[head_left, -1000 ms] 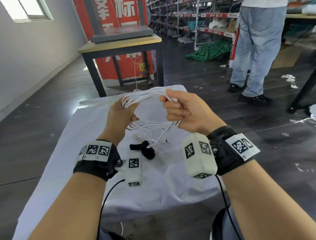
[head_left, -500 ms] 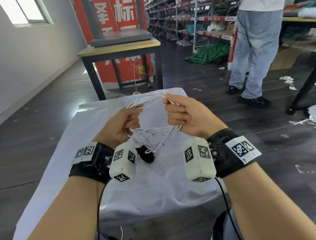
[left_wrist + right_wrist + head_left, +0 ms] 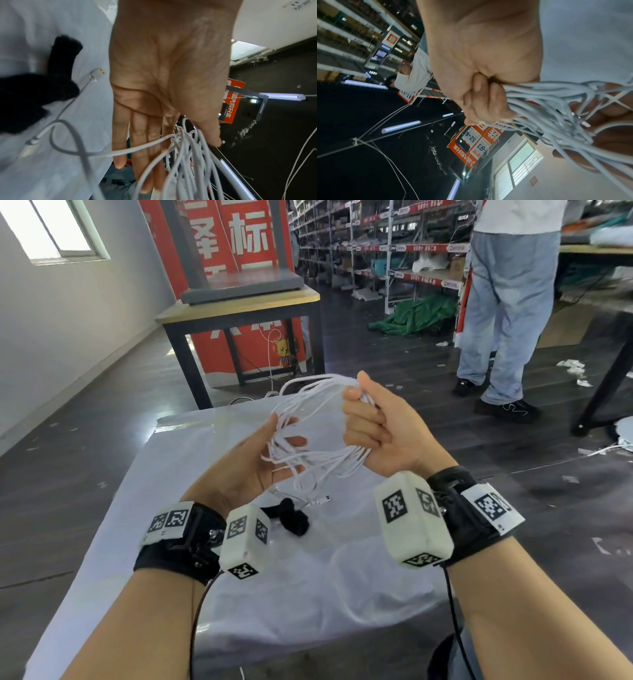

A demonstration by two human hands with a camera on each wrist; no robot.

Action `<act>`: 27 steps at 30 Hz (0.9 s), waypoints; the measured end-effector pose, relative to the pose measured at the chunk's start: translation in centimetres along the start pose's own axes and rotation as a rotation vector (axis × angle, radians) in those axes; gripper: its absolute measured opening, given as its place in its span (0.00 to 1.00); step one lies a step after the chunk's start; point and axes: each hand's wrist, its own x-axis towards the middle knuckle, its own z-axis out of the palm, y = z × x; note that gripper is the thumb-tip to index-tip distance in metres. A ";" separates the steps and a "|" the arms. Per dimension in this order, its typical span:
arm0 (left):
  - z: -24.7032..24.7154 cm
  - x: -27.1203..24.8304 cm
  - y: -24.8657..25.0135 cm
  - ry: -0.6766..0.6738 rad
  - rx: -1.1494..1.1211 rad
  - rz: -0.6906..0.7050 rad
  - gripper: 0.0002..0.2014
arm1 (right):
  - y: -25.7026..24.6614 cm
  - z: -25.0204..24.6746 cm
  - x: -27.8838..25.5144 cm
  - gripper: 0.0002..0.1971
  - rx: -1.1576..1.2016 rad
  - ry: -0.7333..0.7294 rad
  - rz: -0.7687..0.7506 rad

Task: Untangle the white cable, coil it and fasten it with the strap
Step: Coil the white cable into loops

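The left hand (image 3: 251, 463), fisted on the white cable (image 3: 318, 463) a moment ago, now lies spread beneath the loops; the right hand (image 3: 380, 429) keeps gripping the bundle.

- A warehouse or stockroom, judging by the long metal shelving racks (image 3: 394, 251) that run far beyond the right hand (image 3: 380, 429), with red label strips along the shelf edges and goods piled on them
- A red banner (image 3: 236, 268) with large white characters stands beyond the left hand (image 3: 246, 470), behind a dark-framed bench (image 3: 239, 309) with a wooden top
- Dark plank floor (image 3: 394, 364) strewn with paper scraps, and a green tarp (image 3: 418, 314) heaped at the foot of the racks
- A person in jeans (image 3: 507, 313) stands in the aisle, far right of the hands
- Under both hands, a work table covered with a white sheet (image 3: 325, 587)
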 end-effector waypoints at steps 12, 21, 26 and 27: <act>0.7 -0.2 -0.3 -0.121 0.454 -0.078 0.14 | -1.8 -2.2 -0.5 0.25 0.458 0.096 -0.403; -2.3 0.7 -0.4 0.364 0.810 0.158 0.07 | -1.9 -2.6 -0.9 0.27 0.427 0.350 -0.613; -3.1 0.0 0.1 0.513 1.002 0.226 0.06 | -1.8 -2.9 -0.8 0.26 0.296 0.529 -0.704; -3.1 -0.2 0.2 0.510 1.050 0.242 0.06 | -1.8 -2.9 -0.8 0.26 0.265 0.548 -0.706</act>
